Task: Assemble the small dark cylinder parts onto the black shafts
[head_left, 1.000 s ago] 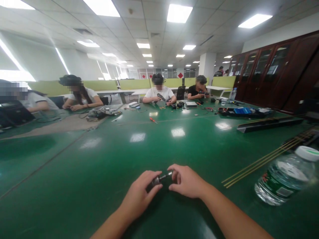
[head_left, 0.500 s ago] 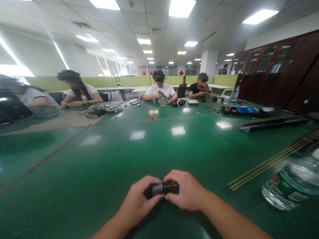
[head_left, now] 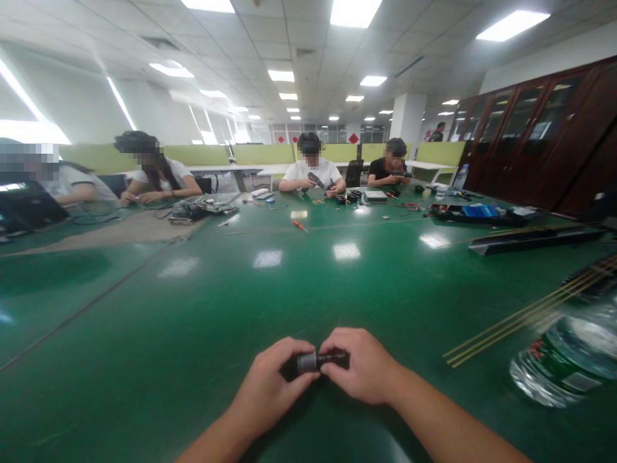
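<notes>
Low in the middle of the head view, a short black cylinder with a grey band [head_left: 307,363] lies crosswise between my two hands. Its exact kind cannot be made out. My left hand [head_left: 264,381] is closed around the left end, thumb below and fingers above. On the right end, my right hand [head_left: 362,366] grips the narrower dark part between thumb and fingers. Both outer ends are partly hidden by my palms. The cylinder is held just over the green tabletop [head_left: 212,321].
A large water bottle [head_left: 563,360] lies at the right, beside several thin yellow sticks [head_left: 515,321]. Behind them is a black channel [head_left: 535,240]. An orange screwdriver [head_left: 299,225] lies further off. Several people sit along the far side among electronic parts [head_left: 200,209].
The dark right part of the cylinder looks turned and slimmer in my right hand. Both hands keep nearly the same place, and the view has shifted slightly.
</notes>
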Available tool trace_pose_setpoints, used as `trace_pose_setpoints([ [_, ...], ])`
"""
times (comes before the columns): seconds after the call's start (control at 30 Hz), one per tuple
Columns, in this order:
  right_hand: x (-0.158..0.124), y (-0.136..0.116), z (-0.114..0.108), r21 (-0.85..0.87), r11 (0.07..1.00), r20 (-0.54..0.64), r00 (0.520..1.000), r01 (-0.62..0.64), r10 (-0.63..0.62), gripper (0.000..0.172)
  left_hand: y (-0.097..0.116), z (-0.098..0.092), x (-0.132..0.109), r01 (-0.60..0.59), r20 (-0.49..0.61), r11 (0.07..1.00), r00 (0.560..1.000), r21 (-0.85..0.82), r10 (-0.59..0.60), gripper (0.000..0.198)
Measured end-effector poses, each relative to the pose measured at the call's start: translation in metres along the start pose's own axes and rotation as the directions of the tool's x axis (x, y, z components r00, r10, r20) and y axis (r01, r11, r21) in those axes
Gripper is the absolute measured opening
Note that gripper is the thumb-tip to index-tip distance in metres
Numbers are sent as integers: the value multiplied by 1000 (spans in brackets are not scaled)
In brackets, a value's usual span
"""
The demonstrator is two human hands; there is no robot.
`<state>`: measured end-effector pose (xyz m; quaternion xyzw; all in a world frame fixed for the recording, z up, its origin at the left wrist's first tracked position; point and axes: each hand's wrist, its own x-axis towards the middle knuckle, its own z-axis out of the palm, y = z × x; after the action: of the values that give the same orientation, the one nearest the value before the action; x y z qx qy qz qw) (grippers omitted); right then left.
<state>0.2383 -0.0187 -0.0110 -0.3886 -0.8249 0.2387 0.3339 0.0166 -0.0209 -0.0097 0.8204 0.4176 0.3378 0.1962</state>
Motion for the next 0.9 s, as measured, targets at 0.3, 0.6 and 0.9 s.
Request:
trace_pose_setpoints([
  [0.3,1,-1,0,-1,1000,-6,1000,-18,18,13,-1,0,-1,-11,-19,1000,1000,12,12,20],
  [0.6,1,0,1,-29,1000,2,1000,-10,10,11,-4,2,-3,3,-5,1000,1000,2,-3,21],
  [0.9,1,-2,-1,-15,1000,-8,1000,-15,15,12,-5,3,-5,3,-8,1000,1000,9,-3,22],
])
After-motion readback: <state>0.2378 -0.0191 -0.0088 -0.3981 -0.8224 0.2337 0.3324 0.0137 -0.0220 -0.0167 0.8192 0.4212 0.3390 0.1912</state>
